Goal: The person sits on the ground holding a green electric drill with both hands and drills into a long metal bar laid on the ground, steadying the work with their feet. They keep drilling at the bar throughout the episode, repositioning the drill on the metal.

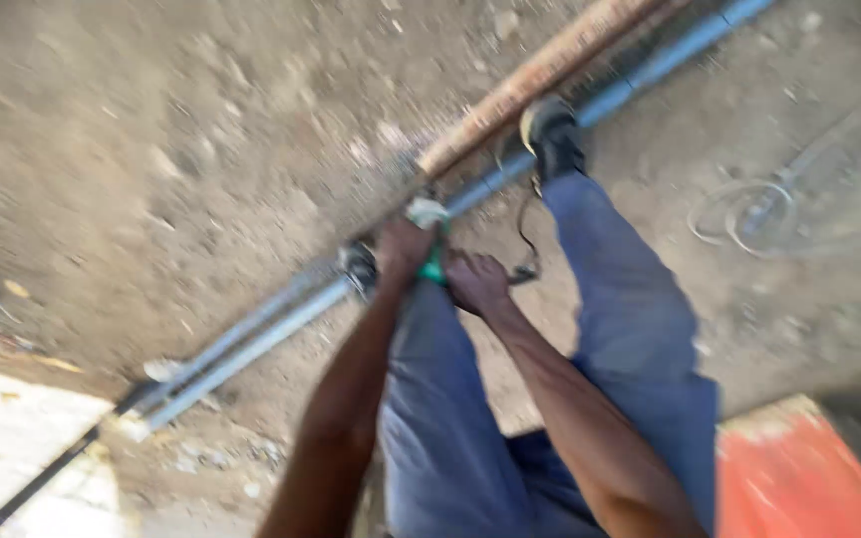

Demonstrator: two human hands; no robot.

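The picture is motion-blurred. My left hand (403,249) and my right hand (475,282) are closed together around a green-bodied power tool (433,261) with a pale top. The tool sits against long grey metal pipes (251,344) that lie diagonally across the dirt ground. My right foot in a dark shoe (553,134) presses on the pipes further along. My other shoe (359,267) shows dark beside the left hand. A black cord (525,239) hangs from the tool. My grey trousers fill the lower middle.
A rusty brown bar (540,75) lies alongside the pipes at the top. A coil of thin wire (749,214) rests on the dirt at right. An orange-red slab (799,478) is at bottom right, a pale patch (12,448) at bottom left.
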